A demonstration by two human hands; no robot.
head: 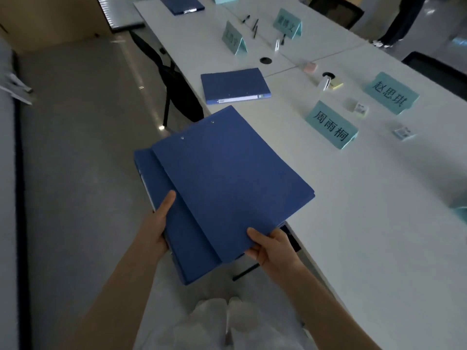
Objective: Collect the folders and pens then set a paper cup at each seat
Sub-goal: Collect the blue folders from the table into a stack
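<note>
I hold a stack of two blue folders [227, 183] in front of me, beside the table's near edge. My left hand [158, 223] grips the lower folder's left edge, thumb on top. My right hand [270, 245] pinches the upper folder's near corner. Another blue folder [235, 88] lies flat on the white table [379, 198] further along. A third blue folder [182, 5] lies at the far end. Black pens [255, 27] lie near the far name cards. No paper cup is visible.
Teal name cards [331, 125] stand along the table, with small sticky-note pads [333, 84] and clips between them. A black chair [177, 79] stands at the table's left side. Grey floor [75, 147] stretches left. A person's legs [401, 21] show far right.
</note>
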